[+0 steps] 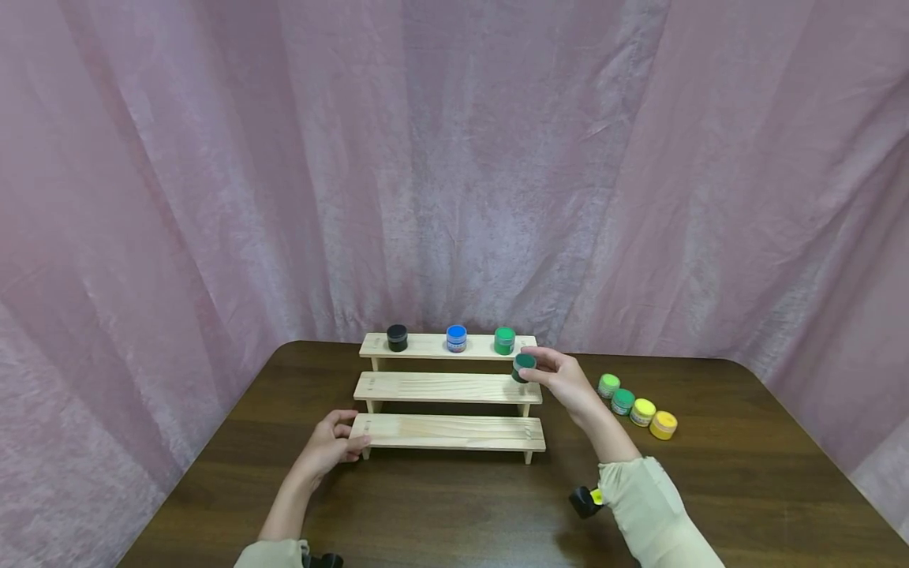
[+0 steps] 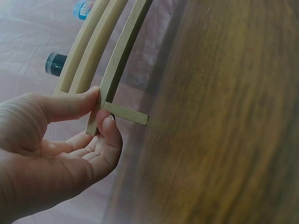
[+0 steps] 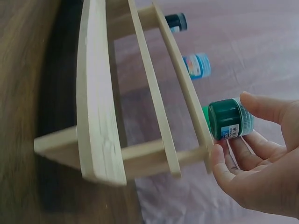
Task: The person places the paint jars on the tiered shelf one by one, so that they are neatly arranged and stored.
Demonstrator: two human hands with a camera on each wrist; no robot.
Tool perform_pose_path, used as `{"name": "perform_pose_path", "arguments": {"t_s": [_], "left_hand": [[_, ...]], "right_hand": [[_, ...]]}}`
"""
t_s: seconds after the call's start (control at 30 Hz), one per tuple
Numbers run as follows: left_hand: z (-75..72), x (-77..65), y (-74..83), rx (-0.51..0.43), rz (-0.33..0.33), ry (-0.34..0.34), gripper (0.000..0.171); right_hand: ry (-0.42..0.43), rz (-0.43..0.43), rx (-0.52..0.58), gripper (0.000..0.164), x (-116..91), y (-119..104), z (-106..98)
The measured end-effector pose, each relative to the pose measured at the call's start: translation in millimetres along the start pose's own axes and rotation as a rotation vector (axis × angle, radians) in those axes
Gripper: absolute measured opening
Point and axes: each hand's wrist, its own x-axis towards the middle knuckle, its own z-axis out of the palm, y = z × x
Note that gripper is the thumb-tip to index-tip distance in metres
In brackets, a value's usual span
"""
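Observation:
A three-tier wooden rack (image 1: 447,386) stands on the table. My left hand (image 1: 330,447) pinches the left end of its lowest shelf (image 2: 117,70), thumb on top and fingers beneath. In my right hand (image 1: 564,383) I hold a dark green paint jar (image 3: 225,119) between thumb and fingers, over the right end of the middle shelf (image 1: 426,386). On the top shelf stand a black paint jar (image 1: 397,338), a blue paint jar (image 1: 456,339) and a green paint jar (image 1: 504,341). In the right wrist view the held jar mostly hides that green one.
Right of the rack, a slanting row of paint jars stands on the table (image 1: 746,473): light green (image 1: 608,385), green (image 1: 622,401), yellow (image 1: 642,412) and orange-yellow (image 1: 663,425). A pink curtain (image 1: 454,173) hangs behind the table's far edge.

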Motion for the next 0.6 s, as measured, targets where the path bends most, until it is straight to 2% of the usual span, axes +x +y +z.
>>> {"name": "perform_pose_path", "arguments": {"t_s": [0.6], "left_hand": [[0.6,-1.3,2.6,-0.014,0.008,-0.008,0.058]], "right_hand": [[-0.094,-0.05,0.046,0.047,16,-24,57]]}}
